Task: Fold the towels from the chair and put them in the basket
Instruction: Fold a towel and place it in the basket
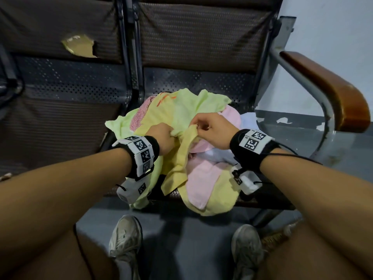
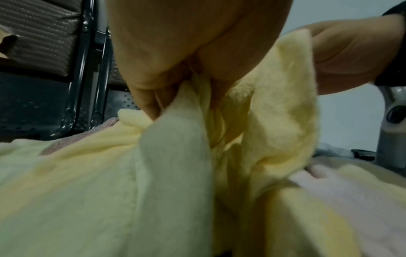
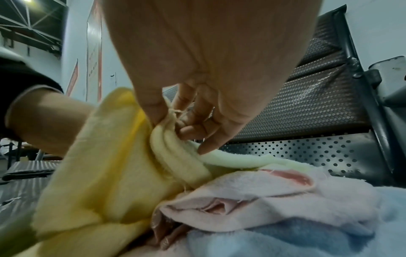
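Observation:
A heap of towels lies on the chair seat (image 1: 238, 93): a yellow towel (image 1: 181, 158) on top, a light green one (image 1: 191, 106) behind it, pink ones (image 1: 201, 174) and a pale blue one (image 1: 248, 121) at the right. My left hand (image 1: 163, 136) grips a bunched edge of the yellow towel (image 2: 274, 104). Close beside it, my right hand (image 1: 210, 126) pinches the same yellow towel (image 3: 123, 173) between thumb and fingers (image 3: 158, 111). In the right wrist view the pink towel (image 3: 263, 200) and the blue towel (image 3: 285, 240) lie under the hand. No basket shows.
The seat belongs to a row of dark metal chairs; a brown wooden armrest (image 1: 327, 87) on a grey frame curves at the right. The neighbouring seat's back has a torn patch (image 1: 80, 46). My two shoes (image 1: 125, 239) stand on the grey floor below the seat's front edge.

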